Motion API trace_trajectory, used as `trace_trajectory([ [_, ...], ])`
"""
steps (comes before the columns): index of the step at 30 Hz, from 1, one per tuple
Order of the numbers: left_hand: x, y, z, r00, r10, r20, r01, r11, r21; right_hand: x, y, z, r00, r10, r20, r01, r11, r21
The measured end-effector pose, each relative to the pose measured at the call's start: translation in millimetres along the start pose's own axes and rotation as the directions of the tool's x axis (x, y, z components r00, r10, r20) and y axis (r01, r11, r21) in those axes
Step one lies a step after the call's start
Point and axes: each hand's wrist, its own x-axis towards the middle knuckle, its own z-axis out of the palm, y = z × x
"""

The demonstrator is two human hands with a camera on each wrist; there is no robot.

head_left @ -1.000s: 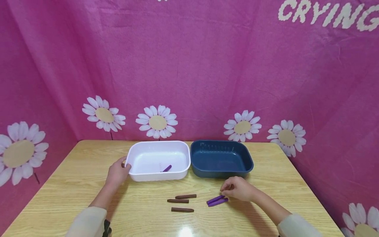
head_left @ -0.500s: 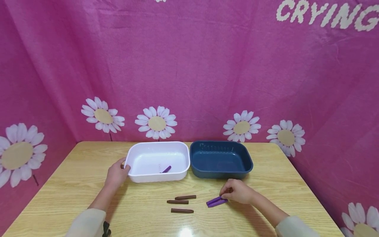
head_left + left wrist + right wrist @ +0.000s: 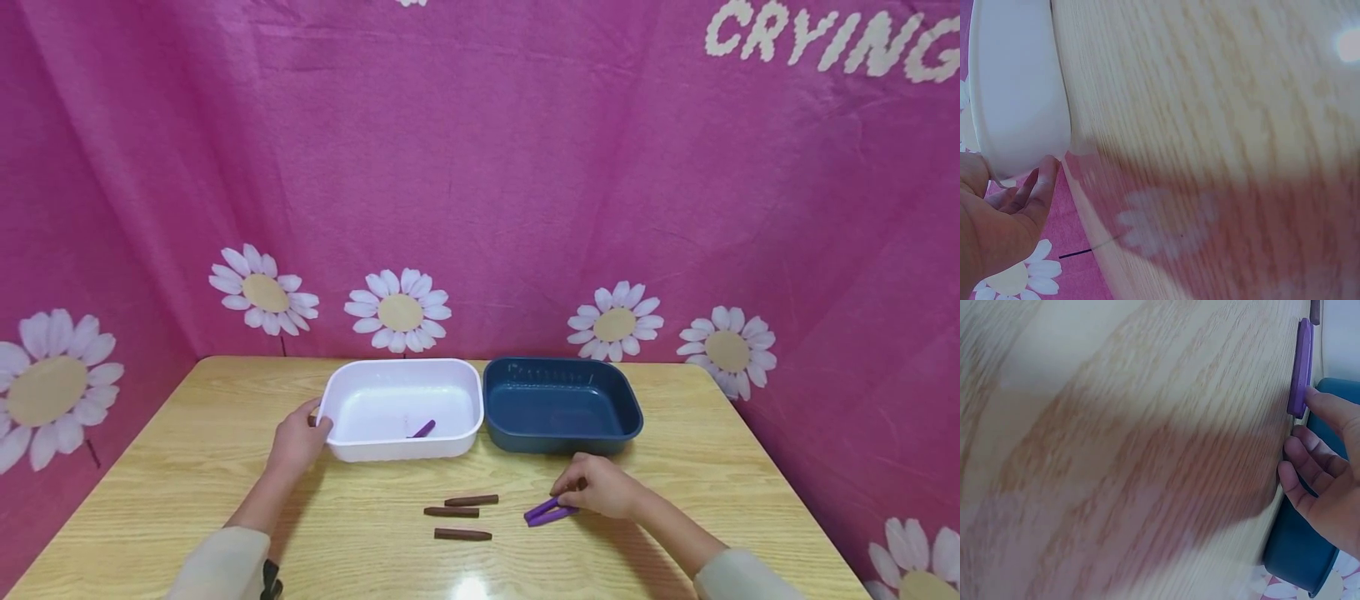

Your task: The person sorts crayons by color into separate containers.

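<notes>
1. Head view: the right hand [image 3: 600, 487] is the nearer one, with its fingertips at the farther purple crayon [image 3: 540, 509]. That crayon's long axis runs leftward from the fingertips and a little back toward the person. The nearer purple crayon [image 3: 551, 517] lies beside it on the counter [image 3: 360, 525], the two close together at the ends away from the hand. Brown crayons [image 3: 462, 534] lie left of the right hand, between the two hands; the dark blue tray [image 3: 562, 442] stands just beyond it. The left hand [image 3: 296, 442] is well apart, gripping the near-side rim of the white tray [image 3: 405, 450], which holds the loose purple crayon [image 3: 424, 429] on its floor.

2. Left wrist view: the left hand's thumb and fingers clasp the end of the white tray. No crayon shows near this hand.

3. Right wrist view: the right hand's thumb tip touches purple close to the end nearest the palm, and the crayon length points away past the fingertips. The other visible fingers are bent and hold nothing. The opposing forefinger is hidden, so I cannot tell whether the pinch is closed.
</notes>
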Motion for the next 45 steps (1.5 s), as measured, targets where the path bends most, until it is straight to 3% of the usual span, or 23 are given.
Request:
trace_trajectory([
  [15, 1.8, -1.4, 0.9, 1.000, 0.017, -0.008, -0.017, 1.000, 0.027, 0.1, -5, -1, 0.994, 0.097, 0.043, -0.097, 0.995, -0.002],
  [27, 0.7, -1.1, 0.5, 1.000, 0.024, -0.015, -0.024, 0.999, 0.029, 4.0, -7, -5, 0.998, 0.057, -0.021, -0.057, 0.998, 0.010],
  [34, 0.2, -0.5, 0.1, 1.000, 0.023, -0.009, -0.023, 0.999, 0.024, 6.0, -9, -6, 0.999, 0.045, -0.020, -0.045, 0.999, 0.013],
  [45, 0.0, -0.8, 0.4, 1.000, 0.021, -0.011, -0.021, 1.000, 0.019, 11.7, -18, -11, 0.996, 0.075, -0.038, -0.074, 0.997, 0.025],
])
